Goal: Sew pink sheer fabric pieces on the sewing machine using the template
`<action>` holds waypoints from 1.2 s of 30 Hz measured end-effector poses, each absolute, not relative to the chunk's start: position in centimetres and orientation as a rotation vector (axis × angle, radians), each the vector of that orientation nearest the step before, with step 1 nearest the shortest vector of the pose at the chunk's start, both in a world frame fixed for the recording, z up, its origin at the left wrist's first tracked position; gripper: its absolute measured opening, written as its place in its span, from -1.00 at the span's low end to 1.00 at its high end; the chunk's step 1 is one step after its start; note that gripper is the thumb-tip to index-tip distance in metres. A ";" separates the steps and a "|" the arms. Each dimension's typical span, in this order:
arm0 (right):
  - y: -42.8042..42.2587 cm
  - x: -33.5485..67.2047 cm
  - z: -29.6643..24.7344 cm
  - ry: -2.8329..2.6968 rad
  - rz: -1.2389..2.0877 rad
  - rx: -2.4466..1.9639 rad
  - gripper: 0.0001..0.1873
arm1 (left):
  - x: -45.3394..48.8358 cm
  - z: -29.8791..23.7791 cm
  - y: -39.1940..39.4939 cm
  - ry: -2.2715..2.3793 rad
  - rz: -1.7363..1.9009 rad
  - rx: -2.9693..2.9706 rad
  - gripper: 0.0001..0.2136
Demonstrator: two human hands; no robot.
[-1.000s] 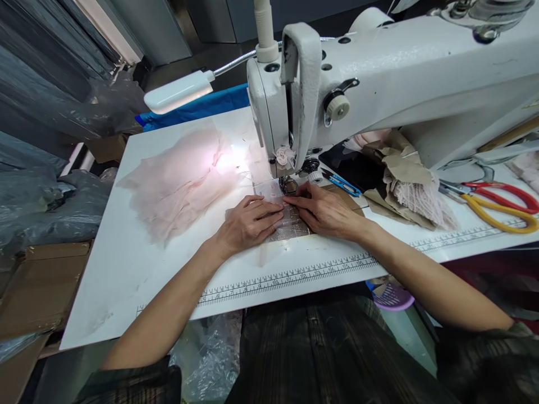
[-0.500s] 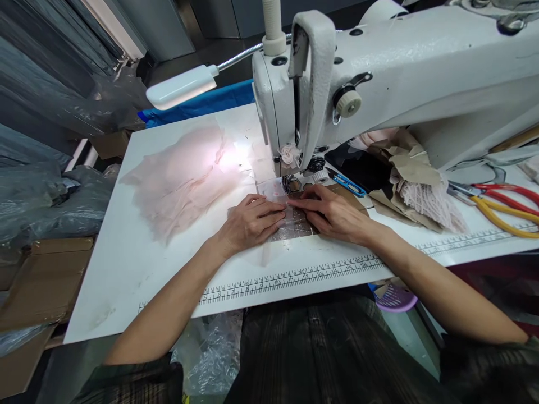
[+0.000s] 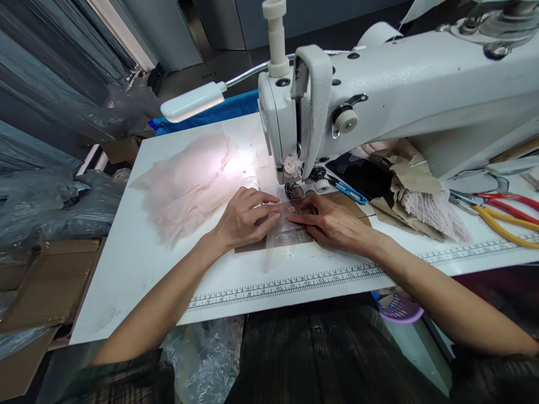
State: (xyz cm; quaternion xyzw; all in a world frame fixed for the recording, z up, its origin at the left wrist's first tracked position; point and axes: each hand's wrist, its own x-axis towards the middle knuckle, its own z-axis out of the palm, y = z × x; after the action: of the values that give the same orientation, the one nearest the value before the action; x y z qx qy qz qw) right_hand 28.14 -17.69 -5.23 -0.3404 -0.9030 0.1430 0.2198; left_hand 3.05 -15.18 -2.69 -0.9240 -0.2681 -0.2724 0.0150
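In the head view, a sheer strip [image 3: 283,235] is seen on the white table [image 3: 126,269], in front of the foot [image 3: 291,191] of the sewing machine [image 3: 404,84]. Its long axis runs from the table's near edge towards the needle, and its far end is pointed at the foot. The strip's left edge is met by the bent, loosely gathered fingers of the left hand [image 3: 246,217]; its right side is met by the right hand [image 3: 337,223], with index finger stretched out. Whether anything is pinched by either hand cannot be told. A brown panel [image 3: 251,246] is partly covered by the strip. The needle area is overhung by the machine's head. Pink tulle [image 3: 181,188] is spread at left, under a lamp [image 3: 193,102]; blue snips [image 3: 351,192], brown paper [image 3: 415,170] and scissors [image 3: 484,213] are seen at right.
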 end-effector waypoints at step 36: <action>-17.9 28.1 -5.3 -2.509 0.310 -0.928 -0.62 | 3.6 -3.8 -14.5 -0.983 -0.338 -2.814 -0.66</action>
State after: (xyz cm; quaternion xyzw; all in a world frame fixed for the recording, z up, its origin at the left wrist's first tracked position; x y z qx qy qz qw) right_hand 28.06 -17.85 -5.26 -0.3361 -0.9083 0.1122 0.2224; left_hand 3.58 -14.50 -3.82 -0.9357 -0.3270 -0.1123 0.0707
